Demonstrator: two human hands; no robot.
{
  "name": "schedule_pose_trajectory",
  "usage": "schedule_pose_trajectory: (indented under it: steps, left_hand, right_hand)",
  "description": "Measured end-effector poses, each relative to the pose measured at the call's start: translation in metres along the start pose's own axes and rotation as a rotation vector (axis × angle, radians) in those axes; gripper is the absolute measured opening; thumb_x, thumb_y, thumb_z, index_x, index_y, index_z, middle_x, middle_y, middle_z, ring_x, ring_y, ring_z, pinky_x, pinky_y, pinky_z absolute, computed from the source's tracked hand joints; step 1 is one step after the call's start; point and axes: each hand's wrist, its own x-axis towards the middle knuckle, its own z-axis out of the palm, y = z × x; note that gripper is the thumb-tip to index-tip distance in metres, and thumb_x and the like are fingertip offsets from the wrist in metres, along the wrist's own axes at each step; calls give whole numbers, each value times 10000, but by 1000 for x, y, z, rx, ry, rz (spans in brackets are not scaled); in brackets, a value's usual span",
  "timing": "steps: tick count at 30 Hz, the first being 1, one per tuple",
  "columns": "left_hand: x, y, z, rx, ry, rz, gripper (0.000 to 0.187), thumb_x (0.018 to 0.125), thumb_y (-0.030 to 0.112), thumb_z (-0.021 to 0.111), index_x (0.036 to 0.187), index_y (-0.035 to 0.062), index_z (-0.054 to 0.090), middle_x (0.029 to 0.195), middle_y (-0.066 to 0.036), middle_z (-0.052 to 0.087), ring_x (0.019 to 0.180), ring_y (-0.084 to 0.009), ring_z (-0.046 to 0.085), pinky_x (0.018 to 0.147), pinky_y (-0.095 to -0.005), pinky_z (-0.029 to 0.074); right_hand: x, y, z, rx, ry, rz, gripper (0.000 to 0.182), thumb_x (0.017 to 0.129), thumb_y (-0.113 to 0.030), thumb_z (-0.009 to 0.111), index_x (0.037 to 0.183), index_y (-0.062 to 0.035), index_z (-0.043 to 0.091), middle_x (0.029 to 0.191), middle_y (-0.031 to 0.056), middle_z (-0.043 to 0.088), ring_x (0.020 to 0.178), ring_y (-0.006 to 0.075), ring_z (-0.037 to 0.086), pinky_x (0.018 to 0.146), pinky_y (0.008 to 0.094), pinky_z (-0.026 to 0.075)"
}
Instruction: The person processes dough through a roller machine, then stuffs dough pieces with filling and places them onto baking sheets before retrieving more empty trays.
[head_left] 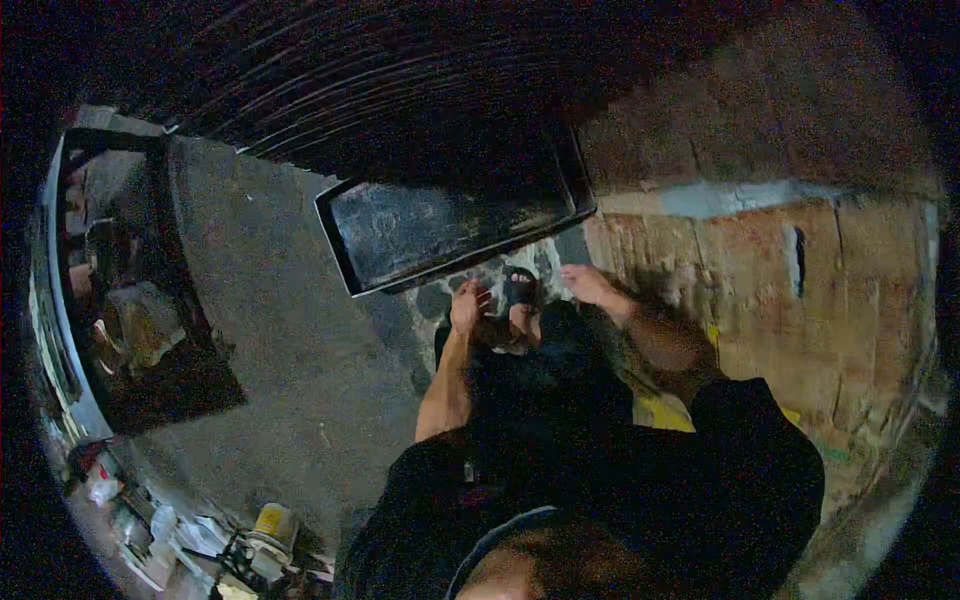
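A dark rectangular tray (pixel 440 222) with raised edges lies in front of me, its far part in the shadow of a dark ribbed surface. My left hand (pixel 468 303) is just below the tray's near edge, fingers apart and holding nothing. To the right, my right hand (pixel 585 284) reaches out near the tray's near right corner, its fingers extended, with nothing visible in it. Between my hands a foot in a dark sandal (pixel 520 288) rests on the blotchy floor.
Wooden boards (pixel 840 300) cover the right side. At the left is a dark-framed opening or box (pixel 165 270) with items inside. A yellow and white bucket (pixel 272 525) and assorted clutter (pixel 165 530) are at the lower left. Dark ribbed material (pixel 400 90) spans the top.
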Motion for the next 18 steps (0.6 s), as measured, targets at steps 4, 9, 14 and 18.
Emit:
schedule_pose_trajectory:
  steps: [4,9,14,18]
  left_hand:
    - [52,-19,-19,-123,393,-118,396,900,333,526,1194,72,482,1108,-143,557,993,-310,546,775,-443,476]
    - [146,-67,-79,-519,493,15,380,906,359,480,1133,55,495,1042,-139,555,922,-293,536,737,-433,475]
    - [217,-67,-95,-842,509,229,391,912,385,434,1073,38,509,976,-135,552,850,-276,526,699,-423,475]
    - [217,-56,-79,-969,524,359,416,917,406,397,1025,24,520,923,-131,550,793,-263,517,669,-415,475]
  right_hand:
    - [93,-17,24,-147,-116,69,273,848,-226,510,965,2,605,891,164,637,849,292,604,775,385,483]
    - [184,30,131,-639,-136,-191,280,766,-273,611,886,-20,626,856,155,618,828,325,586,821,415,429]
    - [270,56,209,-720,-201,-374,225,724,-154,598,894,-9,571,902,146,597,868,335,576,776,439,450]
    - [273,67,210,-766,-125,-553,157,731,-115,563,871,-44,559,871,140,581,856,301,582,721,423,462]
